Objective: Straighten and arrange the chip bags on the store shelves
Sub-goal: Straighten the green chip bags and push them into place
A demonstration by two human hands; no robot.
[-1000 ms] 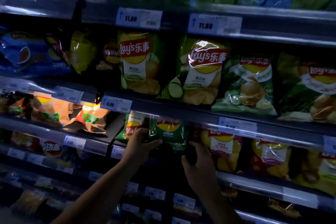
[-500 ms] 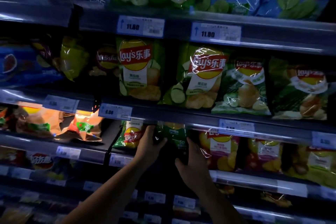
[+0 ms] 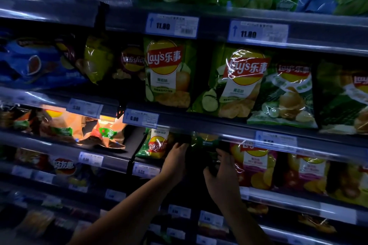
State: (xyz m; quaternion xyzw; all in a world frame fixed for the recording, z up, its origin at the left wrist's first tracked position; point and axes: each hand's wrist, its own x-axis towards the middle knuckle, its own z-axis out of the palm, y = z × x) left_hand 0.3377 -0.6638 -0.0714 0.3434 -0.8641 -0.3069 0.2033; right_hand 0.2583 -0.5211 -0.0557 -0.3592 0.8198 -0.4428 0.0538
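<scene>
I had both hands on one dark green chip bag. It stood on the shelf under the rail with the price tags, and its top was tucked up behind that rail. My left hand held the left side of the bag. My fingers curled around its edge, so my grip there was pressed onto the bag. My right hand held the right side and the bottom of the bag, with my thumb at the front, low down. That grip was pinching the bag too.

Just to the left of my bag stood a green bag with a red and yellow sign. It leaned a little. Just to the right stood a pink and yellow bag, touching my right hand. On the shelf above, two green bags with cucumber pictures stood up, the right one tilted. The price tag by the left one said 6.00. It was dark, so the lower part of my bag was hard to see.
</scene>
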